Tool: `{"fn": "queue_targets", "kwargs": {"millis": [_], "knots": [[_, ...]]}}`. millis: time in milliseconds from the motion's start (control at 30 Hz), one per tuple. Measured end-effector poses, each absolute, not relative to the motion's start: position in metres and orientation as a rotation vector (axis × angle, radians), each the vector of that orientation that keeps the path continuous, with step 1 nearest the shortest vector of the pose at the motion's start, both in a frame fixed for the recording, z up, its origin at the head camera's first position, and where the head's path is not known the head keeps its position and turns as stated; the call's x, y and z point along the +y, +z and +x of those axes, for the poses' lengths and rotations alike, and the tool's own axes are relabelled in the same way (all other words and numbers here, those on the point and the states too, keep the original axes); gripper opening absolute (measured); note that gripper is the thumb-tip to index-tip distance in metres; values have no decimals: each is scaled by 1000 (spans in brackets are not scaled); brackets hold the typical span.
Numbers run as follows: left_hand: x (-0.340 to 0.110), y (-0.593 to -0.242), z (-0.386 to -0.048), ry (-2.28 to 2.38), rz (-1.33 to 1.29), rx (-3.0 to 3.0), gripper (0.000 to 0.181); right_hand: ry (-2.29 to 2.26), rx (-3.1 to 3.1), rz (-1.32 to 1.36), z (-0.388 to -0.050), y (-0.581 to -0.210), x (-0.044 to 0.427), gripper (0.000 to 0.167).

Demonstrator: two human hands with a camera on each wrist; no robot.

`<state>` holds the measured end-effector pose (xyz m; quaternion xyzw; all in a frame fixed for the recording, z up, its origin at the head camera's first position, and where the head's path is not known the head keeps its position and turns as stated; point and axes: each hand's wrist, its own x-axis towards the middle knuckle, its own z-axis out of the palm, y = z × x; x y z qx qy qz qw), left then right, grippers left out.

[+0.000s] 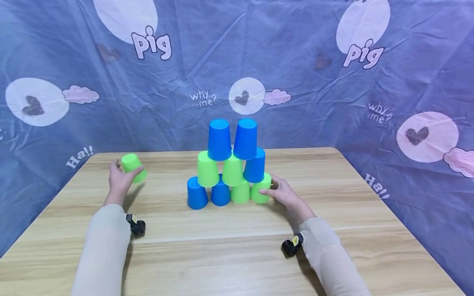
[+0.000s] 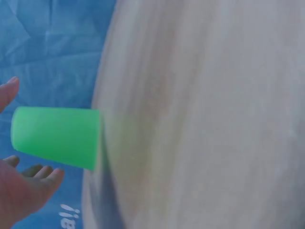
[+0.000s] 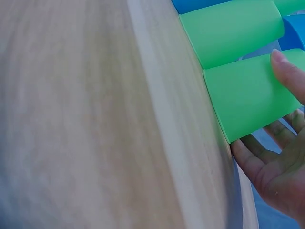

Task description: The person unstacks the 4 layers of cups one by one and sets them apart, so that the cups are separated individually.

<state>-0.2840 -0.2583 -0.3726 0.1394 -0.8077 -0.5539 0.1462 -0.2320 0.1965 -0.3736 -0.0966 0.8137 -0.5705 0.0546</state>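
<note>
At the left of the table, a light green cup [image 1: 132, 165] stands upside down. My left hand [image 1: 120, 177] is around it, thumb on one side and fingers on the other. In the left wrist view, gaps show between this green cup [image 2: 57, 136] and the loosely spread fingers [image 2: 45, 179]. My right hand [image 1: 283, 192] holds the right-end green cup [image 1: 260, 193] in the bottom row of a cup pyramid. Its thumb lies across the cup's front in the right wrist view, and the fingers [image 3: 250, 164] reach along the far side, partly hidden.
Above the bottom row's blue cups [image 1: 197, 195] and green cups [image 1: 240, 192] stand two green cups [image 1: 208, 169] and a blue cup [image 1: 255, 166]. Two blue cups [image 1: 219, 139] top the pyramid. Behind the wooden table [image 1: 207, 255] hangs a blue printed cloth [image 1: 207, 49].
</note>
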Motion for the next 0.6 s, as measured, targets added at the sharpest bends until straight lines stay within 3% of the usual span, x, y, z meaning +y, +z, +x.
{"fn": "queue_targets", "kwargs": {"millis": [367, 600], "knots": [[-230, -336, -274, -1428, 301, -2176, 86, -1743, 2471, -279, -232, -376, 196, 55], [-188, -307, -270, -1514, -19, -1982, 69, -1741, 2478, -274, -233, -377, 197, 54]]}}
